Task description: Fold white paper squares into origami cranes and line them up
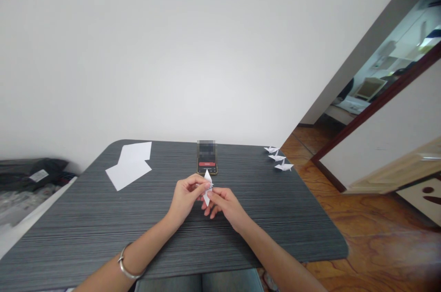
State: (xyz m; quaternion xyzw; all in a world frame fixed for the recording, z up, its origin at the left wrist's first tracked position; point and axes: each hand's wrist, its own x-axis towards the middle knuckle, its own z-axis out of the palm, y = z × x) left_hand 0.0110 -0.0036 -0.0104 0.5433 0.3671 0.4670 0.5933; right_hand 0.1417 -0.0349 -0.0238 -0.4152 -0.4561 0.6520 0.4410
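Between my hands, above the middle of the table, is a small folded white paper piece point(207, 175) with pointed ends at top and bottom. My left hand point(188, 194) pinches it from the left, thumb on its face. From the right, my right hand point(225, 203) grips its lower part between thumb and fingers, the other fingers curled below. The fingertips hide the middle of the folds. Just beyond the paper, a phone point(207, 158) leans upright with its screen lit.
Flat white paper sheets point(129, 172) lie overlapping at the table's back left. Three folded paper cranes point(284, 167) stand in a row near the right back edge. A white wall point(206, 53) rises behind the dark table point(138, 223). Dark bags point(34, 174) sit off the left edge.
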